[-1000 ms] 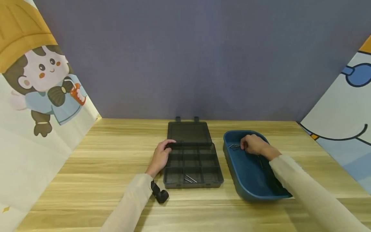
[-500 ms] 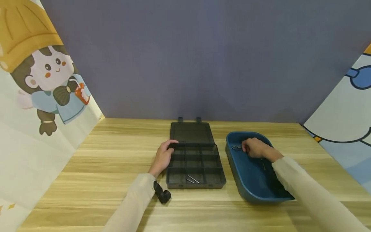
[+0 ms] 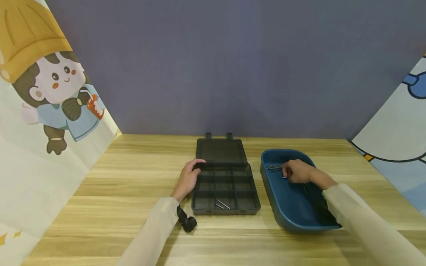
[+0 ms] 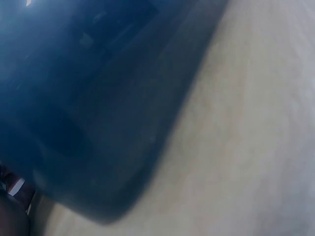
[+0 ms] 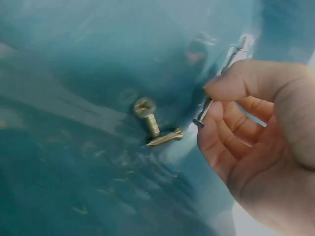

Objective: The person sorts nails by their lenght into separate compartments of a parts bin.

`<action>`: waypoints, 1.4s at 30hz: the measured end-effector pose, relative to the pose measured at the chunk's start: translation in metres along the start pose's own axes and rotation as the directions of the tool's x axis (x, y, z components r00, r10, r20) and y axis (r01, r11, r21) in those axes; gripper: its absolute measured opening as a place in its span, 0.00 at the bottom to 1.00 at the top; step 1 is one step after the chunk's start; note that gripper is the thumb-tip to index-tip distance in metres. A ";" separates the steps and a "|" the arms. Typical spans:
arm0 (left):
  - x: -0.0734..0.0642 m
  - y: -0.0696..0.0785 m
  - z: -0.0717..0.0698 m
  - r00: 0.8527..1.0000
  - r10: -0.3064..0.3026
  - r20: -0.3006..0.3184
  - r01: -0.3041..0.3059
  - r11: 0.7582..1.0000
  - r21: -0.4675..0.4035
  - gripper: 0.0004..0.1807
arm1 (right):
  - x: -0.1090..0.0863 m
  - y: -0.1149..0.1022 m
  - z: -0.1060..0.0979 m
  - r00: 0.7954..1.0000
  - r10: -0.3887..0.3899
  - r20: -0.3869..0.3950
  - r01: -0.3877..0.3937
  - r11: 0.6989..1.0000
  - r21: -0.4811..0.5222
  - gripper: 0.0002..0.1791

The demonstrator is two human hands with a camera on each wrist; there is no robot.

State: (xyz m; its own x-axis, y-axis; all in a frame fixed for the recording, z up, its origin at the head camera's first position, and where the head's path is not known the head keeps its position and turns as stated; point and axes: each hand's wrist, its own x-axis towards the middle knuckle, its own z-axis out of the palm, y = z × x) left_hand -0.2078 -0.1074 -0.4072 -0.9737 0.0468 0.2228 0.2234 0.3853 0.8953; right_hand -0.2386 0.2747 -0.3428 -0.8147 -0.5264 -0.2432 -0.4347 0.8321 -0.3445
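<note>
My left hand rests at the left wall of a dark see-through compartment box, thumb and forefinger at its back left corner. The box's lid lies folded back. Two nails lie in its front middle compartment. To the right, my right hand reaches into a blue bin and pinches a nail between thumb and fingertip. Beneath it, two brass-coloured screws lie on the bin floor. More nails lie at the bin's back left. The left wrist view shows no whole hand.
A wooden table carries the box and bin, a narrow gap between them. A grey panel rises behind, and printed walls stand on both sides. A small black camera sits on the left wrist.
My right hand has drawn slightly right and nearer within the bin, and a nail end now shows at its fingertips. My left hand stays at the box. The head view has shifted slightly.
</note>
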 end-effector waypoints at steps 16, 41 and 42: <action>-0.001 -0.003 0.001 1.000 0.013 -0.010 -0.013 1.000 -0.009 0.20 | -0.019 -0.026 -0.018 0.996 -0.061 -0.072 0.059 0.998 -0.018 0.08; 0.002 0.001 -0.001 1.000 -0.009 0.012 0.009 1.000 -0.005 0.20 | -0.027 -0.088 -0.030 0.989 -0.131 -0.072 0.131 0.991 -0.006 0.08; 0.001 0.001 -0.001 1.000 -0.011 0.012 0.011 1.000 -0.003 0.20 | -0.027 -0.090 -0.031 0.988 -0.134 -0.071 0.134 0.991 -0.007 0.08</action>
State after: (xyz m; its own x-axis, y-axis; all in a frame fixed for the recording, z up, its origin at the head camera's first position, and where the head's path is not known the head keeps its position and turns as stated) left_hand -0.2088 -0.1079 -0.4060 -0.9767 0.0536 0.2079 0.2124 0.3832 0.8989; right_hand -0.1891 0.2198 -0.2774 -0.7744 -0.6193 -0.1297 -0.5425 0.7554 -0.3675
